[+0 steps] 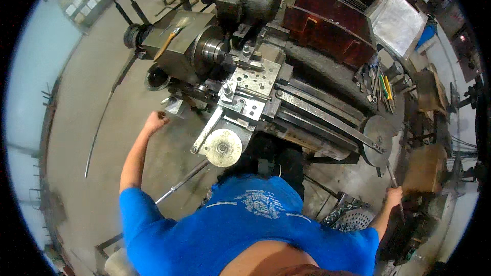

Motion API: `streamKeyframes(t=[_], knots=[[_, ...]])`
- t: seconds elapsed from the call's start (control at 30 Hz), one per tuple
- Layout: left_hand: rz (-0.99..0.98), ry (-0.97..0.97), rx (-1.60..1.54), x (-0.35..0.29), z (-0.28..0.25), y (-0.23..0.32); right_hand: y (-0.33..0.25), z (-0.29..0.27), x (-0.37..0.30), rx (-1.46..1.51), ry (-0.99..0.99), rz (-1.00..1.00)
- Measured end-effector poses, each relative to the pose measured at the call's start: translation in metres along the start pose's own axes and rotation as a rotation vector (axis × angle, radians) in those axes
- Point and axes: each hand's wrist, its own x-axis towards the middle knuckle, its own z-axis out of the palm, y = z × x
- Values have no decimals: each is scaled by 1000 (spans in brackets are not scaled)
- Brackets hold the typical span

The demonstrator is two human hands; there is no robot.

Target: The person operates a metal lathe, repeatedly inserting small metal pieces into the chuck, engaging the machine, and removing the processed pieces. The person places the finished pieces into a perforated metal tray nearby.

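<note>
A metal lathe stands before me, with its chuck [214, 50] at the left end and a drilled carriage plate [255, 79] beside it. My left hand [156, 121] is closed, left of the round handwheel [223, 147] and apart from it; something small and dark shows at the fingers, too unclear to name. At the far right my right hand [394, 196] wraps round a metal lever [392, 175], which slants up to a round steel disc [377, 140] at the end of the bed rails. A flat steel bar handle [207, 130] juts from the carriage.
A paintbrush [170, 41] lies on the headstock [179, 33]. Behind stand a motor [248, 1] and a dark red box [330, 23]. Several hand tools [376, 84] lie at the right. A long thin rod [105, 115] sticks out left; a perforated metal basket [353, 220] sits below.
</note>
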Motion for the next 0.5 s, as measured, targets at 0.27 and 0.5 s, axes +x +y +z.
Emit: streamKeyframes(t=[0.27, 0.5], knots=[[153, 172, 523, 92, 14, 6, 17, -7, -67, 341, -3, -76], [-233, 593, -30, 121, 99, 3, -28, -15, -86, 417, -88, -312]])
